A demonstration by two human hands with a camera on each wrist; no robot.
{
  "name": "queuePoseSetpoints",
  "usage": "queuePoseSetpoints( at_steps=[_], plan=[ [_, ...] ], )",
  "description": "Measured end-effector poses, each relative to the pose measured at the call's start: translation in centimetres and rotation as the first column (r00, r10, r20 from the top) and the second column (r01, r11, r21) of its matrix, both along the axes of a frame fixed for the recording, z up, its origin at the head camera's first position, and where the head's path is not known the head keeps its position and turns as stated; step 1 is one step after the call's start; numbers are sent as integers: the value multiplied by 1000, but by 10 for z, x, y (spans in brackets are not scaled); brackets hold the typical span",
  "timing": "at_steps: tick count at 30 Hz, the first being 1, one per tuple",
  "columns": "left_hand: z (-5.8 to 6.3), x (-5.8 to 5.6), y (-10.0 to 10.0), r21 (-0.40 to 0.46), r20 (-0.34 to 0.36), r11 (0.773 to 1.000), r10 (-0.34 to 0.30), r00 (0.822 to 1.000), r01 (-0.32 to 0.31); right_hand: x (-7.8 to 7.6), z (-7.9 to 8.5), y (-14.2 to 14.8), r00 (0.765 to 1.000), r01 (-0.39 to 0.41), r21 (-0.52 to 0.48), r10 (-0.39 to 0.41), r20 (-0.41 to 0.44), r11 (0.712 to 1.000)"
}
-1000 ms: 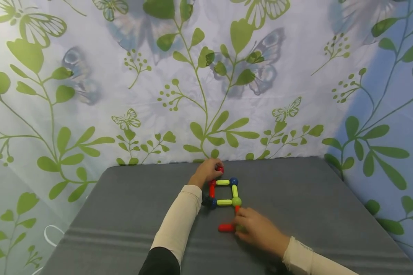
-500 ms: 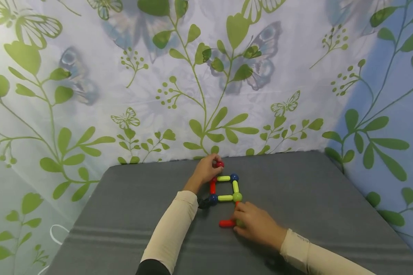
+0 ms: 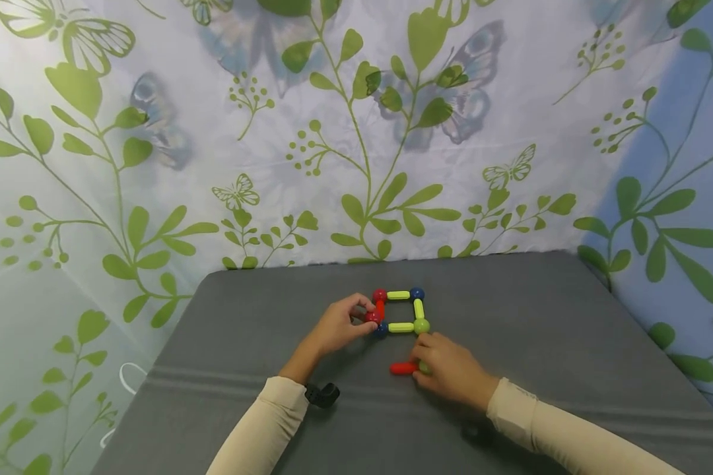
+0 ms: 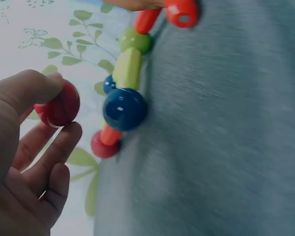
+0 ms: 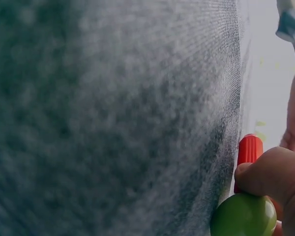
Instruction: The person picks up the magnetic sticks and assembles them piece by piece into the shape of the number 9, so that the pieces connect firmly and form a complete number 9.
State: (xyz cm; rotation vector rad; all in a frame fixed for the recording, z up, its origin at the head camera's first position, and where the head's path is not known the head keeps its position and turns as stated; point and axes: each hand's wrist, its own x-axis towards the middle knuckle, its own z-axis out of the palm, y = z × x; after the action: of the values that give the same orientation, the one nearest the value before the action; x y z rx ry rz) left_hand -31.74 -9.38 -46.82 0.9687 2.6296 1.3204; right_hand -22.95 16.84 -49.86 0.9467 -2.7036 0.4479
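Between thumb and fingertips my left hand (image 3: pixel 337 325) pinches a red ball (image 4: pixel 59 105), close beside the blue corner ball (image 4: pixel 125 109) of a square. This square of balls and rods lies on the grey surface, with a red ball (image 3: pixel 379 295) and a blue ball (image 3: pixel 417 294) at its far corners and a light green ball (image 3: pixel 421 326) at the near right. Just in front of that corner, my right hand (image 3: pixel 451 371) grips a green ball (image 5: pixel 243 216) with its thumb against it. A red rod (image 3: pixel 403 369) sticks out leftward from this ball.
Grey cloth (image 3: pixel 261 316) covers the table. A curtain (image 3: pixel 309 145) with leaves and butterflies hangs along its back edge. A black wrist device (image 3: pixel 323 395) is strapped at the left wrist. A white cable (image 3: pixel 127 376) loops at the left edge.
My left hand has come nearer and leftward with the red ball, from the far left corner to the near left one, uncovering the red corner ball. The right hand keeps its grip.
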Motion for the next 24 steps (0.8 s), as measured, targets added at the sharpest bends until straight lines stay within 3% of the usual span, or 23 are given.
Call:
queuePoseSetpoints(
  at_steps=[7, 11, 17, 24],
  plan=[
    [-18, 20, -5, -38, 119, 993, -105, 987, 110, 1, 2, 2, 999, 11, -14, -10, 44, 1000],
    [-24, 29, -3, -51, 161, 989, -130, 978, 140, 1, 2, 2, 999, 15, -26, -14, 37, 1000],
    [-28, 36, -1, -25, 168, 991, -128, 977, 134, 0, 2, 2, 1000, 22, -35, -22, 22, 999],
    [-27, 39, -1, -54, 141, 986, -149, 979, 158, 0, 1, 1, 1000, 16, -54, -15, 13, 998]
  ],
)
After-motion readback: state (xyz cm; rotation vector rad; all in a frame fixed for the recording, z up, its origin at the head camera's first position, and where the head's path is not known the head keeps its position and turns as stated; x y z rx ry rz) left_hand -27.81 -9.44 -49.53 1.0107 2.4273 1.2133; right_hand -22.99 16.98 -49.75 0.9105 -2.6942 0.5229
